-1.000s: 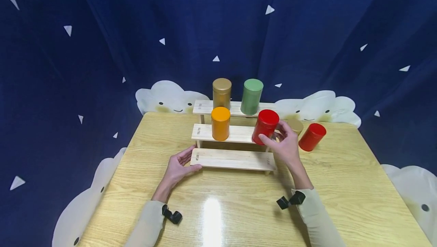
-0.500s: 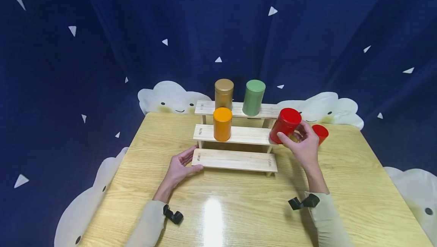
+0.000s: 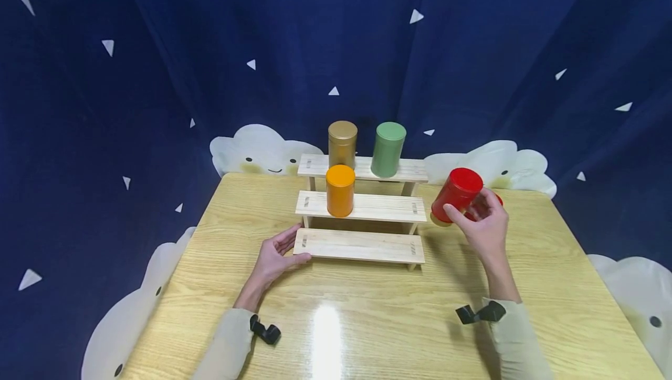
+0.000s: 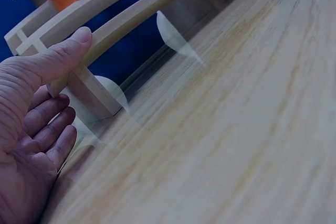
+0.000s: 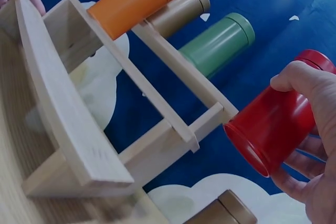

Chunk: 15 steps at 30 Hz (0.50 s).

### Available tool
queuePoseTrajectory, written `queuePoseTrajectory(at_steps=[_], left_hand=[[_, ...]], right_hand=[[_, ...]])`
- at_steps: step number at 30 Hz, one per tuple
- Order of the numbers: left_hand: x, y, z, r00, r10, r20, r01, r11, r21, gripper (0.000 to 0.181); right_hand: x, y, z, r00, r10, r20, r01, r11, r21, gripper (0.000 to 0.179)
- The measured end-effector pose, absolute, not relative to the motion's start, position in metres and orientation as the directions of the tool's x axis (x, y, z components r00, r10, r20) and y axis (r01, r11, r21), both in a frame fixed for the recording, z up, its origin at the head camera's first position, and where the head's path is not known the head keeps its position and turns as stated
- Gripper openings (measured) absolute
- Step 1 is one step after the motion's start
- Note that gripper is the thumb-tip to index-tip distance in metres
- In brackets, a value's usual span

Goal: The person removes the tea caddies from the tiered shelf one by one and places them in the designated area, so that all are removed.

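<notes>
In the head view a wooden three-tier rack (image 3: 362,245) stands on the table. My left hand (image 3: 275,256) holds the left end of its lowest shelf; in the left wrist view the thumb lies on the board and the fingers curl below it. My right hand (image 3: 485,225) grips a red canister (image 3: 455,194), tilted and held up to the right of the rack. An orange canister (image 3: 340,191) stands on the middle shelf's left part. On the top shelf stand a gold canister (image 3: 342,143) and a green canister (image 3: 388,149).
A second red canister (image 3: 499,199) is mostly hidden behind my right hand. Another gold canister (image 5: 224,211) appears low in the right wrist view; in the head view the held canister covers most of it. A dark blue curtain (image 3: 294,30) hangs behind the table (image 3: 220,222).
My right hand has moved the red canister from the right end of the middle shelf out to the right, off the rack. The left hand has stayed on the lowest shelf.
</notes>
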<state>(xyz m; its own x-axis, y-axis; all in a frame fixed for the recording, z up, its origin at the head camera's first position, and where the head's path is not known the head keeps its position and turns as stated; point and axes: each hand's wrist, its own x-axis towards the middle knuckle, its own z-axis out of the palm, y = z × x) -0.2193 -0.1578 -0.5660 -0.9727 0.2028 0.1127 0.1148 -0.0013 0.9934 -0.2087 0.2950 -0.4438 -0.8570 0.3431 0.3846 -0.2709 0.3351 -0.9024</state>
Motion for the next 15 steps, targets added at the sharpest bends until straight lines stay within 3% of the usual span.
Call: queuePoseTrajectory(at_steps=[15], left_hand=[[-0.219,-0.157,-0.565,-0.973,0.203,0.107,0.110,0.001,0.994,0.080]], right_hand=[[-0.202,0.319,-0.458,-0.858,0.403,0.320,-0.194,0.324,-0.926,0.062]])
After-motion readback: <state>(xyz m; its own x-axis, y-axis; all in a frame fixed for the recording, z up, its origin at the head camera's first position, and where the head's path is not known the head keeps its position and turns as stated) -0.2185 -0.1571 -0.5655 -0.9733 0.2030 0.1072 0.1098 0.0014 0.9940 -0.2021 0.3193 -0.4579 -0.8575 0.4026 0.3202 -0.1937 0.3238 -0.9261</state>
